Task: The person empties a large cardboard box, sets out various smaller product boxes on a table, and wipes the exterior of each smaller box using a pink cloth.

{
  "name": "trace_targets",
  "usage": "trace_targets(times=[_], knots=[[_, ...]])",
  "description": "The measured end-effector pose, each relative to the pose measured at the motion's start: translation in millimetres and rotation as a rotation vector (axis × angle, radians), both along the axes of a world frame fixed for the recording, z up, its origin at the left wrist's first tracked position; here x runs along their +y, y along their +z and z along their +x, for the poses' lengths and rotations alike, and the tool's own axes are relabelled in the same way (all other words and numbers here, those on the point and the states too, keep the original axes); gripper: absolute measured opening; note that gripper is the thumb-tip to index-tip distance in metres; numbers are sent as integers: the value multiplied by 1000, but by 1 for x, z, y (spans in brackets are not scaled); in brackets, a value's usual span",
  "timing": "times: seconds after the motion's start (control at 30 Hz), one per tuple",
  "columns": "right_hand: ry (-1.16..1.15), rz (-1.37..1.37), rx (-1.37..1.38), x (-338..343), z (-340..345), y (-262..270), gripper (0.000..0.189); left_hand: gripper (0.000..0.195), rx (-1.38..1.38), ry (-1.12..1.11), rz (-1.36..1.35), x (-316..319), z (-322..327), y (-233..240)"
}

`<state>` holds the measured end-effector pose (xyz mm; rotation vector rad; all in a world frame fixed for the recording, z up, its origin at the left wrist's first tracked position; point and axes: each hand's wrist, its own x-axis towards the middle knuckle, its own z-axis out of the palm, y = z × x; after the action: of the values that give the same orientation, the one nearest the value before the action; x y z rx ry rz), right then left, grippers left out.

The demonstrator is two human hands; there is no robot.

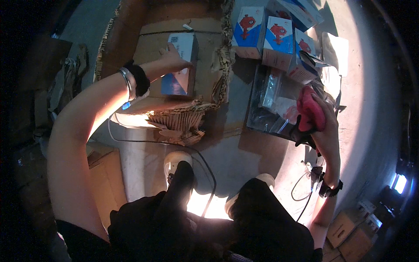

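My left hand (173, 60) lies on a white and blue product box (187, 78), which rests inside a large torn cardboard carton (209, 36). Its fingers are spread over the box's upper face; whether they grip it I cannot tell. On the right, my right hand (325, 126) is closed on a red and black cloth or glove (309, 108), held above the right side of a dark open tray (258, 122). Clear plastic bags (271, 88) lie in the tray. Behind it stand several white and blue boxes (277, 39) printed with a red device.
Ragged cardboard flaps (183, 121) stick out from the carton's near edge. A thin black cable (196, 149) runs across the floor towards me. A brown carton (108, 180) stands at the lower left, and smaller cartons (342, 229) at the lower right. My shoes (173, 160) are close by.
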<state>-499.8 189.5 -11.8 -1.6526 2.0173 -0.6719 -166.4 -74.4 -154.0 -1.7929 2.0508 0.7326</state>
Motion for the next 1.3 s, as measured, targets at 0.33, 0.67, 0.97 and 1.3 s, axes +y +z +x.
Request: trace_targets(times=[0.33,0.67,0.97,1.3], knots=[[-65,41,-75,16,-15,-8,66,80,388,79,371,-17,70,54],[-44,33,-122,12,-14,-15,64,77,169,231,508,-43,132,60],[-21,64,-111,4,-7,-22,65,53,26,134,399,-29,80,83],[-97,121,-135,3,-8,-33,65,64,216,260,559,-45,98,64]])
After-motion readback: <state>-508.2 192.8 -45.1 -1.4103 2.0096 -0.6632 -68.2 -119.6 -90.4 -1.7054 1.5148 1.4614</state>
